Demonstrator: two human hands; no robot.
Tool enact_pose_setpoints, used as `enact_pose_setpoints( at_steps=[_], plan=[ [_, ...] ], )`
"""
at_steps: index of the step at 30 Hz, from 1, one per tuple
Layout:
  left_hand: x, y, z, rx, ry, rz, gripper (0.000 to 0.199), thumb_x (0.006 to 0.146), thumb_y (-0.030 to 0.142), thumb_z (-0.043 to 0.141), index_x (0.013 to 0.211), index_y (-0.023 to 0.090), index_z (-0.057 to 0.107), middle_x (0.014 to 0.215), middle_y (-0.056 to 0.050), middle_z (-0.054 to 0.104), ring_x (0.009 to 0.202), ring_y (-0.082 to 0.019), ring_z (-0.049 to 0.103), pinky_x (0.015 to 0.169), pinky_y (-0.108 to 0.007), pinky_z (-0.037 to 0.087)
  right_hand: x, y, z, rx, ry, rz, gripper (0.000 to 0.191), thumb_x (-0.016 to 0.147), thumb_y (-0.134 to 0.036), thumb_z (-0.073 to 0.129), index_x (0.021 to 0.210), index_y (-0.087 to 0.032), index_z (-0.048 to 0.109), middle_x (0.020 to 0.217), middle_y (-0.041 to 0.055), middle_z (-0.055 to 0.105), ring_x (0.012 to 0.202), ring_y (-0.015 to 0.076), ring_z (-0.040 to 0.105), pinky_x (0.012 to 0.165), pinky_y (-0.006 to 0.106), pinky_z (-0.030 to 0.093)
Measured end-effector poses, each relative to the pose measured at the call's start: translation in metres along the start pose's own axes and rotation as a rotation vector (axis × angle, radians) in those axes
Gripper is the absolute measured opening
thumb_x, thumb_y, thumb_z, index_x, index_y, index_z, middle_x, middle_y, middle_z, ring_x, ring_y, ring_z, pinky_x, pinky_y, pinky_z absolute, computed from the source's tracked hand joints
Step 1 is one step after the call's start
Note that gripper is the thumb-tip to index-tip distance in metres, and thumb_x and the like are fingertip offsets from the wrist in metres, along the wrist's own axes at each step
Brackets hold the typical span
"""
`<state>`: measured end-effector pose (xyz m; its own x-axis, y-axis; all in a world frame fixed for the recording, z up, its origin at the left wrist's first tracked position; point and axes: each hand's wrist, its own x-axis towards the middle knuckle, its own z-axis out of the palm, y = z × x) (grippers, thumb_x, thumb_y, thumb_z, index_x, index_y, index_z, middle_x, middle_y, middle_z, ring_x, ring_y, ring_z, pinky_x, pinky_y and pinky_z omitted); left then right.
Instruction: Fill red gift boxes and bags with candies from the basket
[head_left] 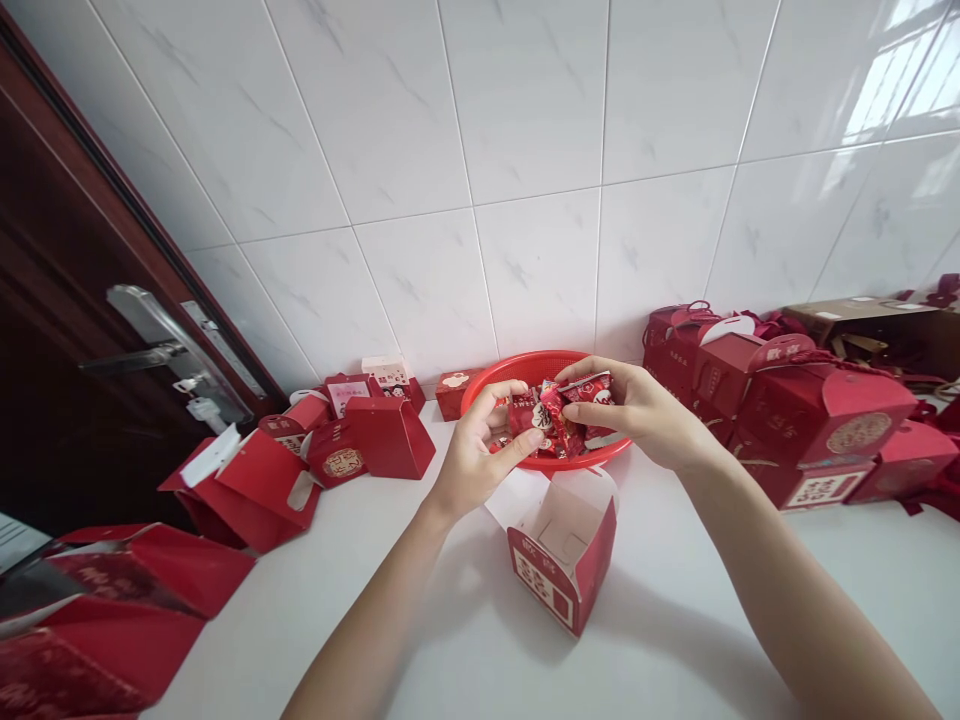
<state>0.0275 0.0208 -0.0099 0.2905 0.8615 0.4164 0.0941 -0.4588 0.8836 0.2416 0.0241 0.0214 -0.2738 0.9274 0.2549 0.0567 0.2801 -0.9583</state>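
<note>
Both hands are over a red plastic basket (555,464) near the wall. My left hand (487,445) has its thumb and fingers closed around red wrapped candies (525,412). Beside it, my right hand (637,410) pinches more red-wrapped candies (592,395) between thumb and fingers. The candies of the two hands meet in the middle, with others partly visible below in the basket. In front of the basket stands a red box (547,570) with its top open, white inside, with nothing visible in it.
Several red gift boxes (386,437) line the left side, near a dark door with a metal handle (150,325). More red boxes (817,415) are stacked at the right beside an open brown carton (870,310). A tiled wall rises behind the white table (315,620).
</note>
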Motion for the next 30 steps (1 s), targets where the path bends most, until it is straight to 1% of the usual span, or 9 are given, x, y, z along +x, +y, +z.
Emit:
enact_pose_setpoints(
  at_steps=[4,8,13,16,18,20,25,27,30],
  plan=[
    [-0.001,0.006,-0.007,0.23,-0.08,-0.024,0.056,0.084,0.039,0.073,0.136,0.029,0.053,0.11,-0.006,0.073,0.097,-0.025,0.071,0.087,-0.037,0.056,-0.001,0.0,-0.003,-0.183,0.028,-0.048,0.028,0.074,-0.028,0.074,0.1,-0.022,0.067,0.076,0.0005,0.069,0.064,0.0173,0.064,0.057,0.029,0.052],
    [-0.002,0.016,-0.025,0.484,-0.177,-0.029,0.045,0.084,0.038,0.072,0.127,0.027,0.064,0.129,-0.006,0.068,0.11,-0.027,0.067,0.094,-0.036,0.053,-0.007,-0.006,-0.006,-0.335,-0.066,-0.102,0.023,0.075,-0.024,0.069,0.097,-0.021,0.069,0.077,0.0001,0.067,0.063,0.0144,0.058,0.054,0.026,0.045],
    [-0.005,0.023,-0.037,0.653,-0.331,-0.025,0.031,0.087,0.037,0.067,0.115,0.026,0.072,0.121,-0.003,0.072,0.112,-0.026,0.066,0.092,-0.031,0.05,-0.011,-0.008,0.001,-0.483,-0.286,-0.118,0.018,0.078,-0.023,0.066,0.096,-0.022,0.07,0.081,-0.0006,0.066,0.067,0.0145,0.056,0.058,0.026,0.043],
    [-0.007,0.024,-0.037,0.745,-0.447,-0.091,0.026,0.091,0.039,0.06,0.109,0.026,0.073,0.113,-0.003,0.075,0.104,-0.025,0.067,0.082,-0.029,0.05,-0.012,-0.006,0.006,-0.53,-0.311,-0.13,0.017,0.079,-0.019,0.065,0.095,-0.022,0.069,0.083,-0.0006,0.066,0.072,0.0156,0.058,0.06,0.026,0.043],
    [-0.009,0.025,-0.036,0.784,-0.507,-0.148,0.03,0.09,0.043,0.059,0.108,0.024,0.074,0.109,-0.005,0.075,0.1,-0.026,0.067,0.075,-0.028,0.049,-0.012,-0.006,0.008,-0.535,-0.298,-0.134,0.019,0.079,-0.017,0.064,0.096,-0.023,0.068,0.085,-0.0004,0.067,0.073,0.0162,0.059,0.061,0.026,0.043],
    [-0.01,0.026,-0.034,0.791,-0.575,-0.204,0.036,0.087,0.049,0.063,0.111,0.024,0.073,0.111,-0.007,0.074,0.101,-0.027,0.066,0.075,-0.028,0.048,-0.014,-0.006,0.009,-0.531,-0.305,-0.151,0.02,0.079,-0.015,0.064,0.097,-0.023,0.068,0.086,-0.0001,0.069,0.074,0.0165,0.06,0.062,0.026,0.044],
    [-0.009,0.035,-0.031,0.819,-0.822,-0.382,0.061,0.078,0.06,0.071,0.126,0.025,0.065,0.12,-0.006,0.069,0.111,-0.029,0.061,0.082,-0.029,0.046,-0.015,-0.008,0.012,-0.601,-0.474,-0.128,0.028,0.08,-0.011,0.06,0.105,-0.021,0.069,0.085,0.0006,0.071,0.071,0.0157,0.062,0.06,0.025,0.043],
    [-0.008,0.038,-0.03,0.871,-0.856,-0.433,0.07,0.076,0.064,0.07,0.133,0.025,0.06,0.128,-0.006,0.065,0.118,-0.03,0.058,0.088,-0.03,0.045,-0.015,-0.008,0.014,-0.635,-0.502,-0.129,0.03,0.08,-0.01,0.059,0.106,-0.02,0.069,0.087,0.0008,0.071,0.07,0.015,0.061,0.06,0.025,0.043],
    [-0.009,0.039,-0.03,0.93,-0.855,-0.472,0.081,0.073,0.069,0.069,0.14,0.026,0.054,0.138,-0.006,0.059,0.126,-0.032,0.052,0.092,-0.032,0.045,-0.015,-0.009,0.015,-0.653,-0.427,-0.171,0.026,0.08,-0.009,0.059,0.102,-0.018,0.069,0.09,0.0012,0.071,0.072,0.0141,0.059,0.062,0.025,0.042]
  ],
)
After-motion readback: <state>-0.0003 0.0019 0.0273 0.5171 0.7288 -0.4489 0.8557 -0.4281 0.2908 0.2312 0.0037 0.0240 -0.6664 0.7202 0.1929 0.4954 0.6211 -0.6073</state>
